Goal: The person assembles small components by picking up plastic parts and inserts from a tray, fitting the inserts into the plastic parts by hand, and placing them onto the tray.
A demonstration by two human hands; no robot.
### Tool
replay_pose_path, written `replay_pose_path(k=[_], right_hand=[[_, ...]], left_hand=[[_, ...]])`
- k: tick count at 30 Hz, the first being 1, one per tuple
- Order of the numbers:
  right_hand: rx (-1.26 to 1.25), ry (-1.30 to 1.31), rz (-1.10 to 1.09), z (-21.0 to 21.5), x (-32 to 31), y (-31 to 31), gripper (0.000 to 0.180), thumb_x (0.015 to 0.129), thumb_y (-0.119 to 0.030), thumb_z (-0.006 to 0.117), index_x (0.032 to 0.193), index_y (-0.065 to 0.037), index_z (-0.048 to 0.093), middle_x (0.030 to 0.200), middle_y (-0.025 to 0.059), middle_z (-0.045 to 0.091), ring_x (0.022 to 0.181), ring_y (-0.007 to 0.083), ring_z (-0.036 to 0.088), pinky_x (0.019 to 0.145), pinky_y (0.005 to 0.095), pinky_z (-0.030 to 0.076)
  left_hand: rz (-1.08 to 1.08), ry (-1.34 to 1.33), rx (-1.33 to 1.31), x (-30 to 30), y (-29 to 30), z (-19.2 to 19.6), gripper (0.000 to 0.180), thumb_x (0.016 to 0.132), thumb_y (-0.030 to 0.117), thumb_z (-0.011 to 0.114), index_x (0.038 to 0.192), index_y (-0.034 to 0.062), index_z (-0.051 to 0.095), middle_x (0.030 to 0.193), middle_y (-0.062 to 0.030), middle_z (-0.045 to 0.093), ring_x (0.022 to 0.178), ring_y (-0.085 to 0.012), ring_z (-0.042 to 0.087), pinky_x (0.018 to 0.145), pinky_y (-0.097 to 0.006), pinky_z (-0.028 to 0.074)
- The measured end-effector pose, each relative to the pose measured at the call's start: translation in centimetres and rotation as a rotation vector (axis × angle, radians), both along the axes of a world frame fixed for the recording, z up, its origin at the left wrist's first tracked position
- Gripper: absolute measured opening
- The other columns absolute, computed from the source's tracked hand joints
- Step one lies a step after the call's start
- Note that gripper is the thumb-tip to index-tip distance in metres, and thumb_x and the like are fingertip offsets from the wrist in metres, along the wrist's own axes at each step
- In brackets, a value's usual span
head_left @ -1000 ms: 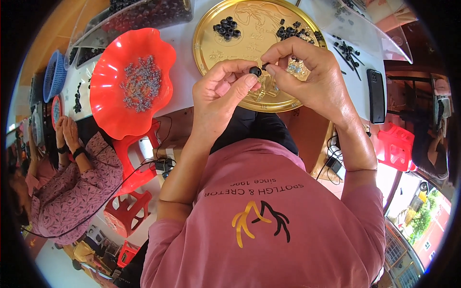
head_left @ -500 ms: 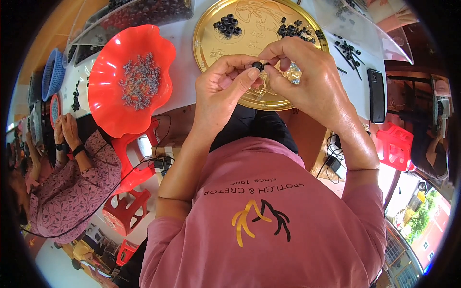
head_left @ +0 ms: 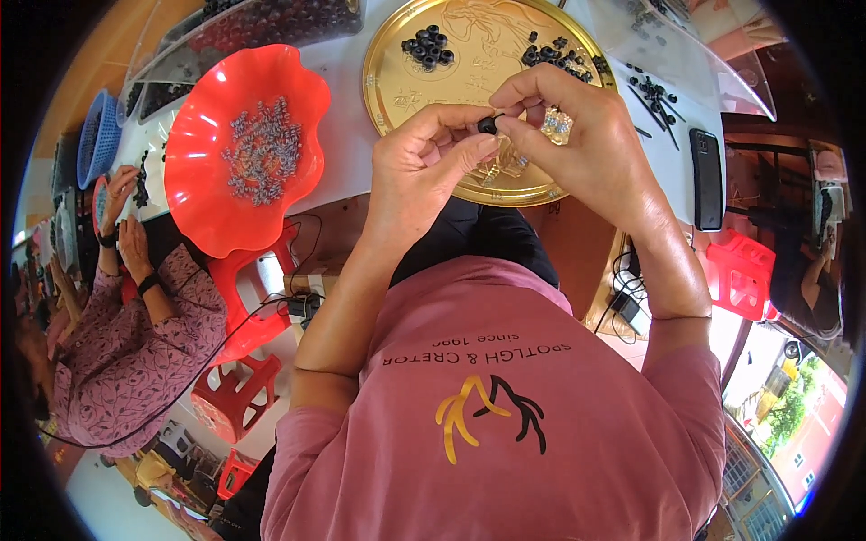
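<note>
Over the near part of a round gold tray (head_left: 386, 63), both hands meet. My left hand (head_left: 417, 171) pinches a small glossy black round piece (head_left: 487, 124) between thumb and fingers. Right against it, the thumb and index finger of my right hand (head_left: 577, 135) are closed; what they grip is mostly hidden. Behind the hands, the tray bears a cluster of black round pieces (head_left: 428, 49) and, further right, a second group of small black pieces (head_left: 555, 59). Clear shiny bits (head_left: 505, 167) lie on the tray below my fingers.
To the left stands a red wavy-edged bowl (head_left: 194, 171) holding many small grey metallic parts (head_left: 262, 149). A black phone (head_left: 706, 180) and thin black sticks (head_left: 657, 110) lie at right. A blue basket (head_left: 97, 140) and a co-worker's hands (head_left: 122, 207) are further left.
My fingertips have drawn closer together, covering more of the dark bit at the right fingers. At left, one of the co-worker's hands has moved up and apart from the other.
</note>
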State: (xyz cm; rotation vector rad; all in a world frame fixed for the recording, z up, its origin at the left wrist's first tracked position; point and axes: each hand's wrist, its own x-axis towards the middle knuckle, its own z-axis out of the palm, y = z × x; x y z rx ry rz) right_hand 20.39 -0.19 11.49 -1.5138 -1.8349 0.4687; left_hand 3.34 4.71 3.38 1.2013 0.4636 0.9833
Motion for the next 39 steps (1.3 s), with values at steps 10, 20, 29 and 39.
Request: replay_pose_path(k=[10,20,29,39], right_hand=[[-0.621,0.937,0.130,-2.4,2.6,0.9,0.032,0.088,-0.021,0.074,0.110,0.000,0.064,0.094,0.0070,0.068,0.087,0.0140,0.064,0.082,0.0279,0.052],[-0.842,1.409,0.364,-5.4,1.3,-0.5,0.037,0.094,-0.032,0.066,0.112,-0.001,0.062,0.095,0.0042,0.061,0.091,0.0173,0.059,0.087,0.0374,0.051],[-0.752,1.504,0.413,-5.8,-0.7,-1.2,0.041,0.095,-0.036,0.064,0.117,-0.003,0.057,0.100,0.0035,0.057,0.090,0.0137,0.055,0.085,0.0370,0.051],[-0.804,1.590,0.367,-6.8,0.5,-0.9,0.034,0.098,-0.033,0.061,0.112,-0.002,0.057,0.091,-0.0002,0.051,0.078,0.0085,0.049,0.078,0.0350,0.050]], left_hand=[[0.038,-0.068,0.327,0.0,1.0,-1.8,0.023,0.086,-0.001,0.070,0.109,-0.0026,0.066,0.103,-0.0099,0.062,0.100,-0.0166,0.062,0.084,-0.028,0.053],[0.083,-0.156,0.562,0.5,0.9,-1.2,0.019,0.084,0.000,0.070,0.103,-0.0026,0.070,0.106,-0.0151,0.064,0.108,-0.0251,0.061,0.087,-0.032,0.053],[0.080,-0.199,0.473,0.3,0.4,-0.9,0.019,0.085,-0.001,0.068,0.104,-0.0038,0.069,0.107,-0.0171,0.065,0.106,-0.0257,0.063,0.084,-0.031,0.055],[0.207,0.169,0.936,-0.6,1.8,0.1,0.024,0.078,-0.003,0.073,0.101,-0.0036,0.067,0.106,-0.0153,0.067,0.104,-0.0292,0.066,0.084,-0.034,0.056]])
